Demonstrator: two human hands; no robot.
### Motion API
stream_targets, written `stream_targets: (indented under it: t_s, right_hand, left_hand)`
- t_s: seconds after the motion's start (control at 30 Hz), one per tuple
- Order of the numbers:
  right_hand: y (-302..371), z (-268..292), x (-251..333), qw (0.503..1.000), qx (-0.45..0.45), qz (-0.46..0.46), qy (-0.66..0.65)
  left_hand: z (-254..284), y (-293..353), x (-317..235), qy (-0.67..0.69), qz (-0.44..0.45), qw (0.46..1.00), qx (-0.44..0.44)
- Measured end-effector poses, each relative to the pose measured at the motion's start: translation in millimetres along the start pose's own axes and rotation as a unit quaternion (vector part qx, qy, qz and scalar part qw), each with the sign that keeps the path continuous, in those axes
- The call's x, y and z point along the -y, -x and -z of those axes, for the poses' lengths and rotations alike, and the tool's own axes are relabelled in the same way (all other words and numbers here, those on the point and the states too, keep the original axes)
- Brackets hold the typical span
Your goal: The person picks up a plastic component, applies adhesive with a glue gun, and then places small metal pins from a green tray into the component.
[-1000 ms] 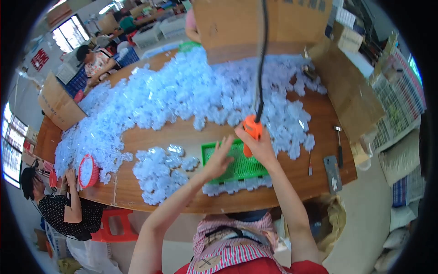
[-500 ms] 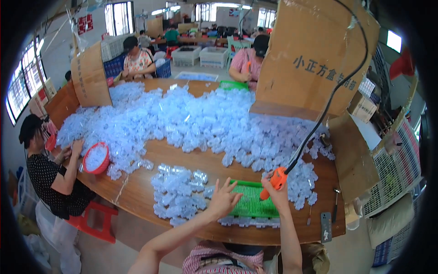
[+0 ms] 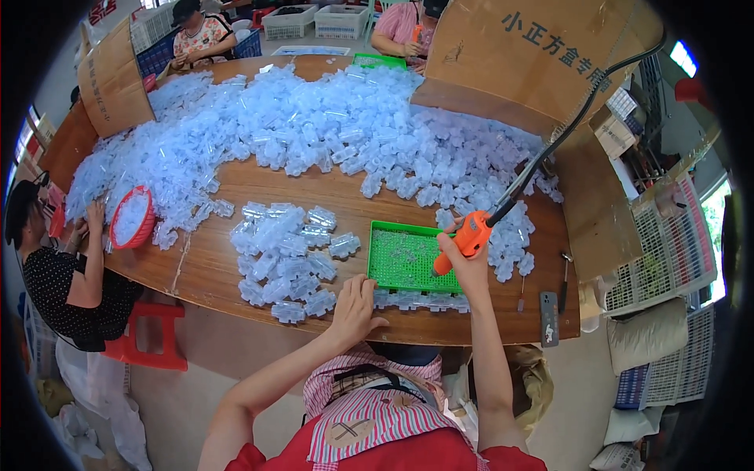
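My right hand is wrapped round an orange electric screwdriver with a black cord rising from its top end. The tool tilts, its tip over the right side of a shallow green tray. Small shiny bits lie scattered in the tray, too small to name. Along the tray's near side runs a row of clear plastic pieces. At the left end of that row, my left hand lies with fingers stretched forward and thumb apart. To its left is a loose group of clear plastic pieces.
A large heap of similar clear pieces stretches across the far table. Cardboard sheets stand at its right. A phone and a hammer lie near the right edge. At left, a co-worker sits by a red basket.
The view has tipped downward. My left hand has come down from above the tray's left side to the row's left end. The screwdriver stays in my right hand, above the tray.
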State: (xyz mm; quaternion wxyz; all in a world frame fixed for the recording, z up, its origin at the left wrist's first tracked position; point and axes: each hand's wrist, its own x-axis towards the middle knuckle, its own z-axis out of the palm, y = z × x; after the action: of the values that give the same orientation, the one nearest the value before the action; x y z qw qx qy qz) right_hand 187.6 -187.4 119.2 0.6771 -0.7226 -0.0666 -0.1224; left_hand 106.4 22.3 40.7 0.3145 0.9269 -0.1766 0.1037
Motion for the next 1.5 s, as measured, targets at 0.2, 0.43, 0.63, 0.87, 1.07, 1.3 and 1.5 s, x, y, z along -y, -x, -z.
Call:
stream_targets:
  t_s: [0.2, 0.43, 0.63, 0.87, 1.07, 1.3, 1.5]
  right_hand:
    - [16, -5, -9, 0.999, -0.016, 0.012, 0.032]
    - [18, -19, -5, 0.996, -0.046, -0.019, -0.071]
    - [24, -13, 5, 0.996, -0.014, -0.038, -0.082]
    - [80, -34, -4, 0.979, 0.076, -0.077, -0.170]
    - [102, -41, -8, 0.961, 0.074, -0.042, -0.261]
    - [108, -45, -9, 0.960, 0.082, -0.043, -0.263]
    - [115, -51, -16, 0.963, 0.095, -0.026, -0.252]
  left_hand:
    - [-11, 7, 0, 0.064, 0.031, 0.997, -0.025]
    - [-16, 28, 0, 0.077, 0.045, 0.996, -0.008]
    - [-5, 48, -22, 0.126, 0.060, 0.990, -0.025]
    - [-24, 79, -24, 0.227, 0.153, 0.962, -0.012]
    - [-15, 84, -10, 0.158, 0.192, 0.962, -0.110]
    - [-21, 82, -19, 0.231, 0.153, 0.959, -0.067]
    - [-29, 76, -13, 0.187, 0.138, 0.971, -0.059]
